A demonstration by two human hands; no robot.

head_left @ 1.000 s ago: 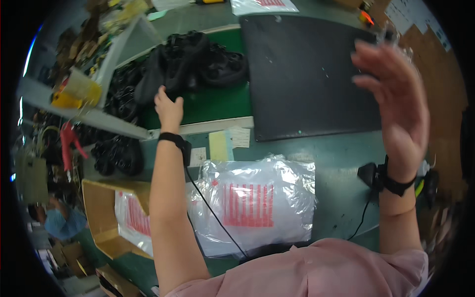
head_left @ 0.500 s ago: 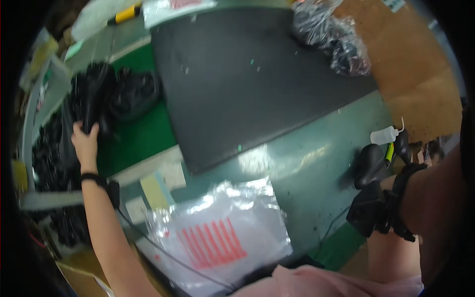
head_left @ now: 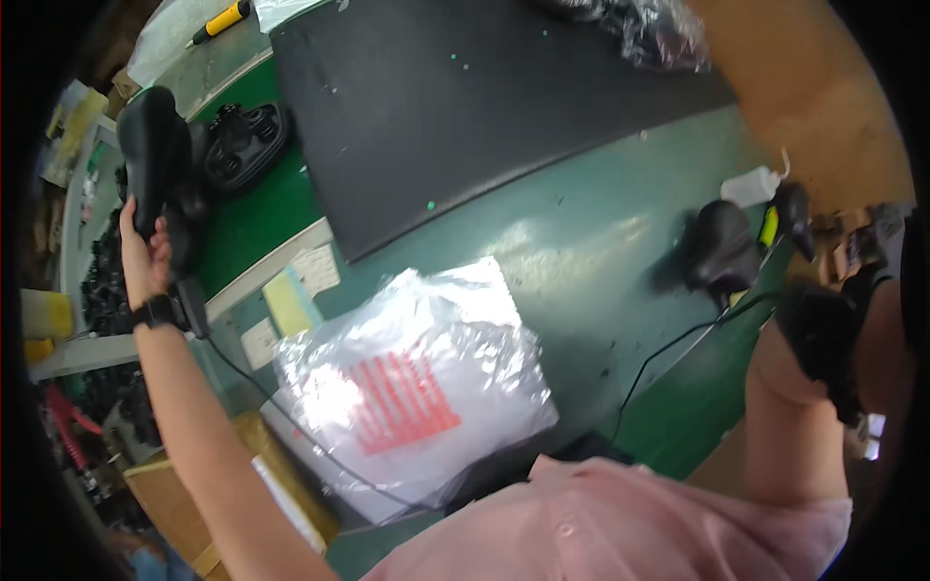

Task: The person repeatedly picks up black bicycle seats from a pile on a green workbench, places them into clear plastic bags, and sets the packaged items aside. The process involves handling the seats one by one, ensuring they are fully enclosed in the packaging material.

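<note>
- Holding a black moulded part (head_left: 155, 160) up at the far left edge of the green bench (head_left: 601, 281), my left hand (head_left: 143, 257) had its fingers closed around the part's lower end only; most of its bulk stood above my grip, so I judged it could tip or slide out if I swung it quickly.
- My left wrist wore a black band (head_left: 160, 312) with a thin cable (head_left: 291, 416) trailing back across the stack of clear plastic bags (head_left: 417, 387) near the bench's front edge. That cable could have caught a bag corner and dragged the slippery stack off the front.
- My right hand was out of sight past the right rim of the view; only the forearm (head_left: 804, 426) and its dark wrist strap (head_left: 823, 339) showed, so I could not tell whether that hand was open or closed. It had no visible hold on the part, so it could not have steadied a slip.
- Other black parts (head_left: 242, 145) lay piled on the green strip at the far left corner, just beside the one I held. A careless lift might have knocked them.
- A black handheld device (head_left: 722, 254) rested near the right edge beside my right forearm, its cord (head_left: 678, 349) running toward me; my elbow could have snagged it and pulled the device off.
- The dark mat (head_left: 484, 107) covered the far middle of the bench.
</note>
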